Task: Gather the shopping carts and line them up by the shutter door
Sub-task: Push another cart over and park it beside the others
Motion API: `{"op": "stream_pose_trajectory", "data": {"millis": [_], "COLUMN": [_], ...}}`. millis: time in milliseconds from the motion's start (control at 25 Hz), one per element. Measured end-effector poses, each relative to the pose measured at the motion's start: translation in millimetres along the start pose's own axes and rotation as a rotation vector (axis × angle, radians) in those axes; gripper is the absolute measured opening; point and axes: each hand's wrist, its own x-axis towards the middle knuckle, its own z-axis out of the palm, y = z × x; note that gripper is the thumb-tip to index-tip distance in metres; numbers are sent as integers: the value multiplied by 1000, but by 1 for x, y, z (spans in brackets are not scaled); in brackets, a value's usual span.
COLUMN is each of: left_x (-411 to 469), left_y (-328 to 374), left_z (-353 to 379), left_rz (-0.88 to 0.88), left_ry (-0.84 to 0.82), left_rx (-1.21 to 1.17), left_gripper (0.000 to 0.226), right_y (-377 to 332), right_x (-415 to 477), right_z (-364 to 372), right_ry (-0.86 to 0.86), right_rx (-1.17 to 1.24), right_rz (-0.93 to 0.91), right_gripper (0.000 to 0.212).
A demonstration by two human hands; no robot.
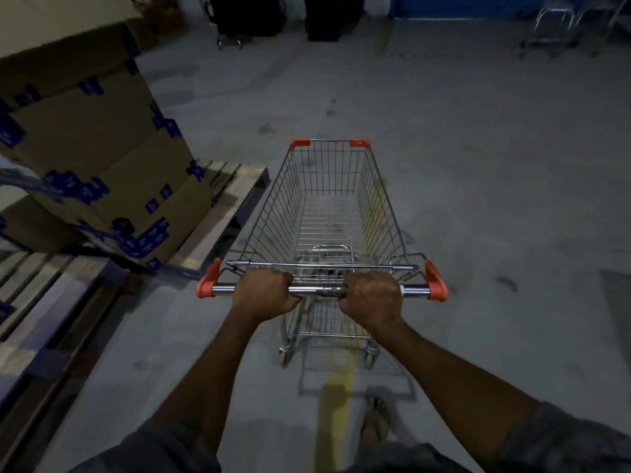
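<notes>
- Chrome handlebar (317,290) of the shopping cart (327,216): left hand (263,291) and right hand (374,298) each clenched around it; the cart stands just right of the pallet (235,196).
- Veering left could catch a wheel on the pallet corner.

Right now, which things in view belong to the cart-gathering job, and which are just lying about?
Job: shopping cart; its handle bar, gripped by the left hand and the right hand; metal frames far ahead on the right, possibly more carts, too blurred to tell.
Lying about: taped cardboard boxes stacked on a wooden pallet at left; dark shapes by the far wall.
</notes>
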Motion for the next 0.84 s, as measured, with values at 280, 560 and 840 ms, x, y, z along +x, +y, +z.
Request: {"op": "stream_pose_trajectory", "data": {"millis": [280,560,840], "left_x": [126,239,349], "left_y": [18,37,25], "left_z": [-2,6,21], "left_rz": [-29,-62,28], "left_ry": [-10,-56,-50], "left_rx": [-3,-43,-55], "left_gripper": [45,50,49], "right_y": [87,166,218], "right_x": [92,167,246], "right_z": [20,36,60], "right_ry": [36,3,5], "right_rx": [-4,-33,-42], "right_rz": [0,31,73], "right_gripper": [9,9,11]}}
